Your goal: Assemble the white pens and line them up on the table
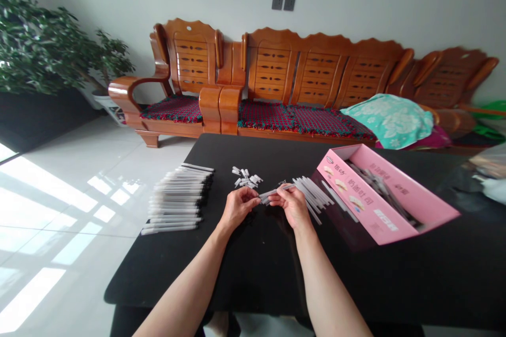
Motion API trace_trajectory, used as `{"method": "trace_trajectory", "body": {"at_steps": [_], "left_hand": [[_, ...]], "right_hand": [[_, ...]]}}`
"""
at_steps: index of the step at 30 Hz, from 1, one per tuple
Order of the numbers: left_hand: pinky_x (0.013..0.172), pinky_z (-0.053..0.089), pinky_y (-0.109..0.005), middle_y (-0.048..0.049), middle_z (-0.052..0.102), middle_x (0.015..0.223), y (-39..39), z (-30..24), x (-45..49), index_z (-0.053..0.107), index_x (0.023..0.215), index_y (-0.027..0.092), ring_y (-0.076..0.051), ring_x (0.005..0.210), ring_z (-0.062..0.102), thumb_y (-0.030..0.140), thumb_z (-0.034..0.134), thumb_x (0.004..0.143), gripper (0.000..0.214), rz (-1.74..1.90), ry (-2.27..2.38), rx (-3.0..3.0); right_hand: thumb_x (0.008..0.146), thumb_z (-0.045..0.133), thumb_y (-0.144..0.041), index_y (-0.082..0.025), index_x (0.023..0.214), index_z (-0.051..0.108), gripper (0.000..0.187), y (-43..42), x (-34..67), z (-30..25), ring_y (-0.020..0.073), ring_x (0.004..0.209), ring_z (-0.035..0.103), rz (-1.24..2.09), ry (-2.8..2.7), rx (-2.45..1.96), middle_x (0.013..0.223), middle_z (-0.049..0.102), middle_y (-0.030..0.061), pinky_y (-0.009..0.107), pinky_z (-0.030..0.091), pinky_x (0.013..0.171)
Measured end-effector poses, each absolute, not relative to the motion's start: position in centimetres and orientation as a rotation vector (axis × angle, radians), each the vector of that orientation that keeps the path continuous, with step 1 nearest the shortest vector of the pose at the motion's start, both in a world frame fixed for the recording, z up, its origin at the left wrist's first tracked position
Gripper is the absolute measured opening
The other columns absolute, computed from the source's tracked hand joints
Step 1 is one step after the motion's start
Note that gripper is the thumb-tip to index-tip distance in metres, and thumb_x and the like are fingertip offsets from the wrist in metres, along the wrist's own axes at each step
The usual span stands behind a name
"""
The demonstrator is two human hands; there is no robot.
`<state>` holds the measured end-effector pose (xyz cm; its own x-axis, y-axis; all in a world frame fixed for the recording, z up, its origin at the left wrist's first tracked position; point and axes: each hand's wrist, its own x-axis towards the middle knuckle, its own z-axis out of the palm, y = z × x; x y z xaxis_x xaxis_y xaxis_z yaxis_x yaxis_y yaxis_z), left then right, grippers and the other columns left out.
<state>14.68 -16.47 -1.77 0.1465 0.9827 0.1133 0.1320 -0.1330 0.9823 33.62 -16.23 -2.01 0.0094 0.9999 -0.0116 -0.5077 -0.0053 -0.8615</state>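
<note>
My left hand pinches the left end of slim pale grey pen barrels, held level above the black table. Around their other end are the closed fingers of my right hand; exactly how many barrels lie between the hands I cannot tell. Small white pen caps lie loose just beyond my left hand. Beside my right hand rests a spread of pale pen barrels. Off to the left, a long row of white pens with black ends lies side by side.
A pink cardboard box with dark slender pieces inside stands on the right of the black table. Clear plastic bags lie at the far right edge. Behind the table are a wooden sofa and a potted plant.
</note>
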Motion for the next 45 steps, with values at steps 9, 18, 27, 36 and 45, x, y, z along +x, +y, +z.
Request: {"method": "trace_trajectory", "body": {"at_steps": [9,18,27,36,45], "left_hand": [[0.044,0.029,-0.019,-0.0009,0.059,0.058,-16.65,-1.77,14.33,0.069,0.074,0.012,-0.008,0.046,0.044,0.052,0.055,0.088,0.044,1.008,1.207,1.606],[0.046,0.033,-0.019,-0.0006,0.062,0.064,-16.63,-1.54,14.37,0.071,0.098,0.013,-0.008,0.047,0.047,0.052,0.057,0.086,0.043,1.097,1.186,1.547],[0.049,0.034,-0.019,0.0008,0.06,0.063,-16.38,-1.94,14.46,0.07,0.088,0.013,-0.009,0.052,0.048,0.046,0.074,0.074,0.036,1.118,1.183,1.541],[0.046,0.029,-0.019,0.0,0.058,0.057,-16.58,-1.73,14.37,0.07,0.074,0.012,-0.009,0.049,0.043,0.05,0.062,0.083,0.039,1.003,1.225,1.616],[0.047,0.026,-0.019,0.0005,0.057,0.055,-16.63,-1.5,14.26,0.069,0.069,0.013,-0.008,0.048,0.041,0.049,0.058,0.086,0.041,0.982,1.262,1.678]], "right_hand": [[0.072,0.082,-0.029,-0.017,0.088,0.057,0.032,-16.32,33.63,-1.9,0.0221,0.064,0.075,1.407,-0.809,-0.832,0.072,0.075,0.0044,0.026,0.062,0.052],[0.071,0.083,-0.028,-0.018,0.088,0.057,0.032,-16.25,33.7,-2.06,0.0223,0.064,0.075,1.405,-0.804,-0.827,0.073,0.075,0.0047,0.026,0.062,0.052],[0.073,0.081,-0.029,-0.017,0.088,0.058,0.03,-16.24,33.71,-2.15,0.0218,0.065,0.075,1.407,-0.821,-0.83,0.074,0.076,0.0059,0.026,0.062,0.053],[0.072,0.082,-0.029,-0.017,0.088,0.058,0.031,-16.31,33.67,-2.08,0.0218,0.065,0.075,1.409,-0.823,-0.836,0.074,0.076,0.0055,0.026,0.062,0.053],[0.071,0.083,-0.03,-0.018,0.087,0.059,0.031,-16.37,33.7,-1.92,0.0214,0.064,0.075,1.409,-0.822,-0.841,0.073,0.076,0.0049,0.026,0.062,0.053]]}}
